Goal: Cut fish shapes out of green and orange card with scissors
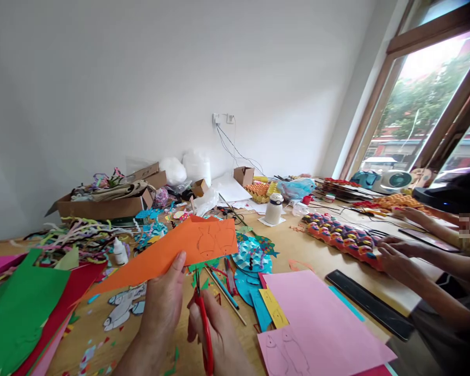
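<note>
My left hand [164, 297] pinches a folded orange sheet of paper [168, 250], thumb on top, holding it raised above the table. Fish outlines are drawn in dark pencil at the sheet's right end. In my right hand [215, 334] is a pair of scissors [204, 329] with red handles, its dark blades pointing up just below the paper's lower edge. Whether the blades touch the paper I cannot tell. White paper fish cutouts [123, 308] lie left of my left hand. Pink paper [317, 318] with drawn fish outlines lies to the right, beside a yellow piece [273, 308].
Green paper [23, 313] and red sheets lie at left, near pipe cleaners [86, 235], a glue bottle [120, 253] and a cardboard box [102, 208]. A white bottle [274, 210] stands further back. At right, other people's hands [403, 256] touch a painted egg tray [340, 237] beyond a black ruler-like bar [368, 303].
</note>
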The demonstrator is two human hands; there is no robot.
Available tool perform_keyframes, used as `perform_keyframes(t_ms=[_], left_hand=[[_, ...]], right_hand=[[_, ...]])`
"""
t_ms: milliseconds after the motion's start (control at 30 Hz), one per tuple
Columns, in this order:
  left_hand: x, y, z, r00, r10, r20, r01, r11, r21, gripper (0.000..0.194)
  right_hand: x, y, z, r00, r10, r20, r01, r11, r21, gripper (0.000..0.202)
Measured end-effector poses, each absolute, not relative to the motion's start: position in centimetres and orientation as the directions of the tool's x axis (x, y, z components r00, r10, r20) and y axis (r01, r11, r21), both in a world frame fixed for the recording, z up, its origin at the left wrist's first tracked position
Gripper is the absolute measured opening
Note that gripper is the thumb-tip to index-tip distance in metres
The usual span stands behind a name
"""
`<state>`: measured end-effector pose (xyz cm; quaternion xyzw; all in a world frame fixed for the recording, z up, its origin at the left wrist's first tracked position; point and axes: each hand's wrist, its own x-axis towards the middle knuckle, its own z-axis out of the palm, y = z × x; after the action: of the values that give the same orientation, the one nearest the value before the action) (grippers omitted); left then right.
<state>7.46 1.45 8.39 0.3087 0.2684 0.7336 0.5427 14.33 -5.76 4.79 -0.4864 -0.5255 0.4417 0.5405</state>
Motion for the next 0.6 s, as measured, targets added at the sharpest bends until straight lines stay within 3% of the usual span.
perform_keyframes(t_ms=[200, 367, 600], left_hand=[[7.7, 1.1, 8.1, -0.175, 0.975, 0.139, -0.676, -0.222, 0.702, 0.031], [7.4, 0.4, 7.8, -0.149, 0.988, 0.049, -0.634, -0.134, 0.762, 0.024], [7.4, 0.3, 7.6, -0.128, 0.991, 0.048, -0.652, -0.121, 0.748, 0.024]], right_hand=[[14.2, -5.8, 6.6, 0.031, 0.994, 0.103, -0.007, 0.103, -0.995, 0.034], [14.0, -5.4, 7.5, 0.074, 0.99, 0.121, -0.065, 0.126, -0.99, 0.035], [13.8, -5.0, 6.9, 0.11, 0.986, 0.124, -0.045, 0.129, -0.991, 0.033]])
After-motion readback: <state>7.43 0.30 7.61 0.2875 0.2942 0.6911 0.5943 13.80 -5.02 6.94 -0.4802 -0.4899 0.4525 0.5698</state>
